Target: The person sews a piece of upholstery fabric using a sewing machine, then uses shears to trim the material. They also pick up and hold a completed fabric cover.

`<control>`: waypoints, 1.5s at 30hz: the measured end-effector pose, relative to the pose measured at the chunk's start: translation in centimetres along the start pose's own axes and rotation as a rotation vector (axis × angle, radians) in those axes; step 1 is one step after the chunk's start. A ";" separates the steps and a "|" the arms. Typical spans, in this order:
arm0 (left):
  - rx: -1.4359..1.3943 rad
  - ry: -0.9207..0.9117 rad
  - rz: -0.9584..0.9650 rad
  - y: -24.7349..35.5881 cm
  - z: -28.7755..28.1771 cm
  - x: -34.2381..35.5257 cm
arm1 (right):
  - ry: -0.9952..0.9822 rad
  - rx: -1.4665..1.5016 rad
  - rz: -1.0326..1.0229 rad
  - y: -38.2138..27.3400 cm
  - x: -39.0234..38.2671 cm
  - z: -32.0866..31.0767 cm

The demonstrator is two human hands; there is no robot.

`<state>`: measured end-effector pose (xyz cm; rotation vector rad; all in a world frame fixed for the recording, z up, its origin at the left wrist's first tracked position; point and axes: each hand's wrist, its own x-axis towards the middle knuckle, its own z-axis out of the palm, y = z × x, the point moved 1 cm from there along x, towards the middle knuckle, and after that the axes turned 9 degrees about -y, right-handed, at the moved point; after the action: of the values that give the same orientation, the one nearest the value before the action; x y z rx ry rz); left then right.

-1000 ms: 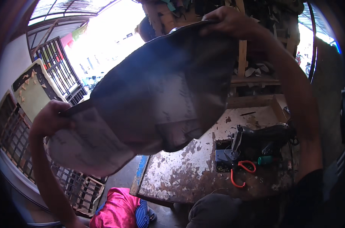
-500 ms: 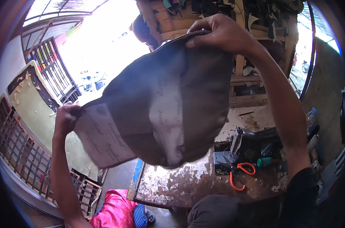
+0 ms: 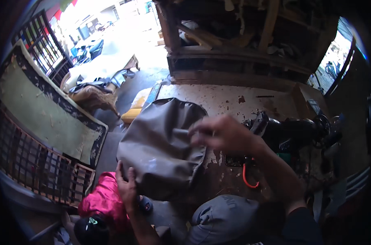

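Observation:
A cover-like piece of grey-brown leather-look material [image 3: 161,139] lies smooth side up over the left part of the worn table [image 3: 224,96], its seamed edge on the right. My left hand [image 3: 127,185] touches its lower left edge, thumb and finger apart. Over its right side hovers my right hand [image 3: 222,132], fingers bent and smeared by motion; whether they touch the material I cannot tell. Right of it stands a black sewing machine [image 3: 295,132]. Scissors with an orange handle [image 3: 246,177] lie in front of the machine, partly hidden by my right forearm.
A person in a pink top [image 3: 101,196] is low down beside my left arm. Grey cloth [image 3: 222,218] bulges up at the table's front. Wooden shelving [image 3: 234,75] stands behind the table. On the left lean a green padded panel [image 3: 50,106] and a slatted frame [image 3: 42,167].
The material has come down from in front of me onto the table, and its smooth side now faces up. My right hand has let its top edge go and moved lower. The view has tilted down.

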<state>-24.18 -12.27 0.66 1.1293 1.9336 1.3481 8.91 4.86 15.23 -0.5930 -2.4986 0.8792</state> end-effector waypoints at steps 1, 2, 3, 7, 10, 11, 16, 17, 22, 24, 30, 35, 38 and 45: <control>0.059 0.027 0.040 -0.4 0.7 -0.3 | 0.087 -0.030 0.157 1.7 1.0 -0.2; -0.026 0.107 0.007 -0.4 0.9 -0.7 | 0.171 -0.060 0.289 5.2 1.9 0.4; -0.113 0.186 -0.019 -0.4 1.0 -0.9 | 0.224 -0.117 0.430 7.7 3.0 1.0; -0.281 0.358 -0.048 -1.5 1.3 -4.5 | 0.415 -0.323 0.890 16.5 5.4 5.1; -0.636 0.250 -0.196 2.1 2.7 -7.8 | 0.306 -0.145 0.991 19.0 6.4 7.0; -0.862 0.192 -0.318 2.4 2.8 -8.3 | 0.305 -0.144 0.991 19.3 6.2 6.9; -1.283 0.057 -0.335 -3.9 -2.1 -7.2 | 0.646 0.030 0.744 17.1 3.4 7.6; -1.039 0.235 -0.292 -5.7 -4.5 -7.2 | 0.791 0.011 0.752 16.4 1.8 7.5; -0.619 0.285 -0.378 -10.5 -11.0 -9.0 | 0.750 0.056 0.785 10.7 -5.6 9.2; 0.259 0.102 0.497 -14.1 -12.2 -10.1 | 0.682 0.023 0.700 8.5 -8.0 8.6; 0.466 0.593 0.399 -5.7 -7.3 -7.4 | 0.469 -0.635 0.612 2.3 -16.5 10.0; 0.194 0.495 0.397 9.0 -0.7 -5.6 | 0.531 -0.675 0.767 2.7 -22.8 11.5; -0.102 0.192 0.615 14.9 3.2 -6.3 | 0.706 -0.587 0.749 2.1 -24.0 11.5; -1.104 -0.998 0.812 23.3 11.0 -10.6 | 0.960 -0.625 0.593 -2.1 -29.9 8.8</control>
<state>-2.16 -12.29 17.79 1.5026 -0.0851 1.4140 28.31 -16.30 3.00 -1.5589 -1.6460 -0.1147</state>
